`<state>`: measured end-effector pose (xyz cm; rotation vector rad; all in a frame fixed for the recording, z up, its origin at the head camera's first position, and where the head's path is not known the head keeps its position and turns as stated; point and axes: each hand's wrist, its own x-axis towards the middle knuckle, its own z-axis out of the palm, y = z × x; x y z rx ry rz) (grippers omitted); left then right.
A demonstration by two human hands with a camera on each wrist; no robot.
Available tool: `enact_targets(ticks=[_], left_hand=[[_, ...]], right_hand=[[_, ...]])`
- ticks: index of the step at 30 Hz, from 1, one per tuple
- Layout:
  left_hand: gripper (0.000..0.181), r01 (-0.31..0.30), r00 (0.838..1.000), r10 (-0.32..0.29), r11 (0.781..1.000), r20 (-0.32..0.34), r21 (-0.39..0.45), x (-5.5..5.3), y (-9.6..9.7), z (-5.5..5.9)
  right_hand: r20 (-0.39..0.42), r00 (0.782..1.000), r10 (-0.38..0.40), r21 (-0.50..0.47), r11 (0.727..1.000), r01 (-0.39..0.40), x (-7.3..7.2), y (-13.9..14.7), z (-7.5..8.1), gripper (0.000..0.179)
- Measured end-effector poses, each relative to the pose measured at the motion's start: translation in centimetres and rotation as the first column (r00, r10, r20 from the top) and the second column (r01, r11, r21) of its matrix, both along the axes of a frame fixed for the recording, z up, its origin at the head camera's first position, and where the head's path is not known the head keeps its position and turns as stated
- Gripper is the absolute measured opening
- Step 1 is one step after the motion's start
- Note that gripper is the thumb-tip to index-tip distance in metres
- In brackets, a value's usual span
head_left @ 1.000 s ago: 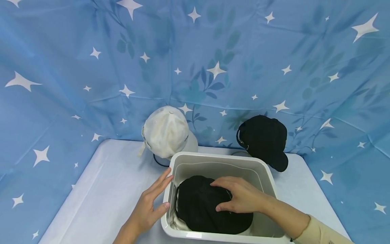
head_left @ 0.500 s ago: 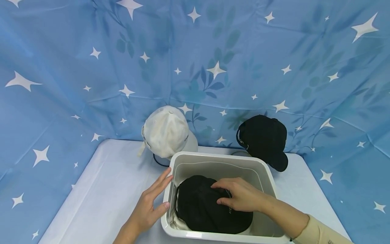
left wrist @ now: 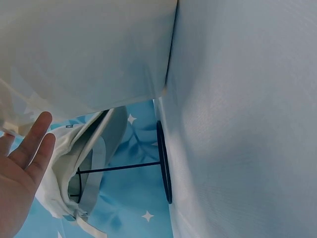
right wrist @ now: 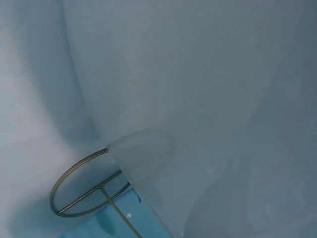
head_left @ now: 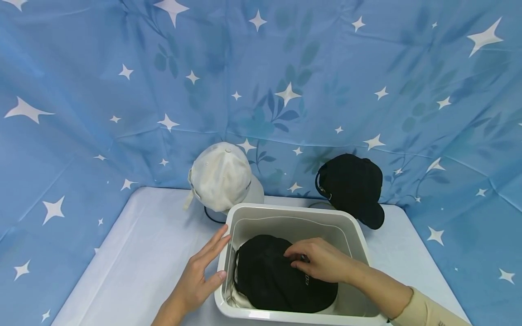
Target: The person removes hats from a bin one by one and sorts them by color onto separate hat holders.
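Observation:
A black baseball cap (head_left: 269, 276) lies in a light grey plastic bin (head_left: 293, 210), with white lettering partly showing near my right hand. Some pale fabric shows under its left edge. My right hand (head_left: 322, 260) reaches into the bin, and its thumb and curled fingers pinch the top of this cap. Nearly straight fingers of my left hand (head_left: 195, 276) touch the left side of the bin at its rim. The left wrist view shows the left hand (left wrist: 22, 173) against the bin's outer wall (left wrist: 99, 54). In the right wrist view the right hand is hidden.
Behind the bin, a white cap (head_left: 222, 176) sits on a black wire stand (left wrist: 164, 163) at left. Another black cap (head_left: 352, 185) is raised at right, near a wire stand (right wrist: 74, 173). A blue star-patterned curtain (head_left: 261, 90) hangs behind the white table (head_left: 134, 253).
My right thumb and fingers have drawn closer together on the black cap, uncovering more of its lettering. The left hand stays at the bin's side.

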<state>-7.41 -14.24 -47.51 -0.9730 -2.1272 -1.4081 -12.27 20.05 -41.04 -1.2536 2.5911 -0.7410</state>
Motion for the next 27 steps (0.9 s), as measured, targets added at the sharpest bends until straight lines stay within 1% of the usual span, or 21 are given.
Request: enact_targets(ticks=[9, 14, 19, 22, 27], left_hand=[[0.069, 0.002, 1.0, -0.002, 1.0, 0.001, 0.0, 0.1, 0.0, 0.1], [0.07, 0.0, 1.0, 0.0, 1.0, 0.002, -0.003, 0.1, 0.0, 0.2], [0.072, -0.007, 1.0, 0.007, 1.0, 0.007, -0.005, 0.1, -0.2, 0.1], [0.071, 0.001, 1.0, -0.001, 1.0, 0.004, -0.002, 0.0, -0.2, 0.1], [0.071, 0.011, 1.0, -0.011, 1.0, -0.002, -0.001, 0.0, -0.1, 0.1]], right_hand=[[-0.018, 1.0, -0.022, -0.076, 0.997, 0.02, -0.1, 0.1, -0.3, 0.025], [-0.062, 0.998, -0.007, -0.127, 0.992, -0.001, -0.2, 0.3, -0.2, 0.025], [-0.078, 0.997, 0.001, -0.171, 0.985, -0.014, -0.3, 0.4, -0.2, 0.025], [-0.077, 0.997, -0.016, -0.189, 0.982, 0.001, -0.3, 0.6, -0.1, 0.025], [-0.047, 0.997, -0.06, -0.205, 0.978, 0.049, -0.1, 1.1, 0.4, 0.027]])
